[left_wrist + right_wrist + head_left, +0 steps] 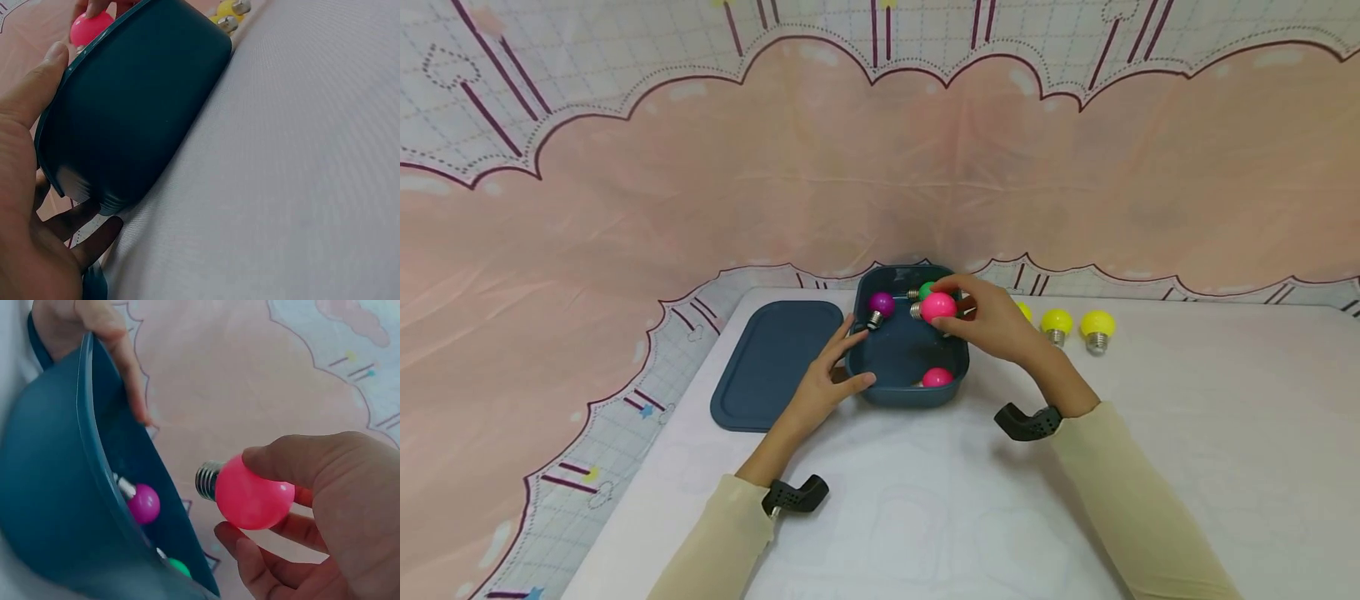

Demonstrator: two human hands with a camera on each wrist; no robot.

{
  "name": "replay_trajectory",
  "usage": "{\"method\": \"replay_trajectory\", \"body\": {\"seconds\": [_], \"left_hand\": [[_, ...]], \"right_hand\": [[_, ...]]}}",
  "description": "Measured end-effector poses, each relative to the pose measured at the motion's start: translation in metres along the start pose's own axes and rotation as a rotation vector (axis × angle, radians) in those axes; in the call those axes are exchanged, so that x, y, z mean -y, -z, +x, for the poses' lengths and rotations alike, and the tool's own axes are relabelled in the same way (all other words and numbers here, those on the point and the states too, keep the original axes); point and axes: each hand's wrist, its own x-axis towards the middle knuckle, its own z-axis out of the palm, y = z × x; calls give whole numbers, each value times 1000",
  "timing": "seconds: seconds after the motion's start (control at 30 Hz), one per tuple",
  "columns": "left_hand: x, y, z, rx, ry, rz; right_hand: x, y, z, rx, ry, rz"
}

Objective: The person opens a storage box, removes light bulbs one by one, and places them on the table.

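My right hand (pixel 996 323) pinches a pink light bulb (pixel 938 307) by its round globe, over the right part of a dark blue box (pixel 907 397). In the right wrist view the bulb's metal screw base (pixel 207 480) points toward the box. Spread and fairly straight, the fingers of my left hand (pixel 820 386) touch the box's left side, with the thumb at its near rim in the left wrist view. Inside the box lie a purple bulb (pixel 882 304), a green bulb (pixel 927 290) partly hidden by the held one, and another pink bulb (pixel 937 377).
A dark blue lid (pixel 777 364) lies flat left of the box. To the right, behind my right hand, yellow bulbs (pixel 1097 326) stand on the white tabletop (pixel 925 500); one is mostly hidden. A patterned pink cloth (pixel 880 167) hangs behind the table.
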Motion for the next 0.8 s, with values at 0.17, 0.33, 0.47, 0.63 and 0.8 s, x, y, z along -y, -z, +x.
{"method": "replay_trajectory", "body": {"seconds": [0.17, 0.33, 0.47, 0.63, 0.8], "left_hand": [[-21, 0, -3, 15, -1, -20], [-34, 0, -5, 27, 10, -28], [-32, 1, -5, 25, 12, -32], [-32, 1, -6, 24, 12, -36], [-18, 1, -4, 18, 1, -27]], "right_hand": [[-8, 16, -10, -32, -26, 4], [-18, 35, -22, -82, -46, -24], [-22, 52, -33, -123, -67, -76], [-24, 74, -48, -154, -107, -119], [-32, 93, -63, -184, -155, -126]]}}
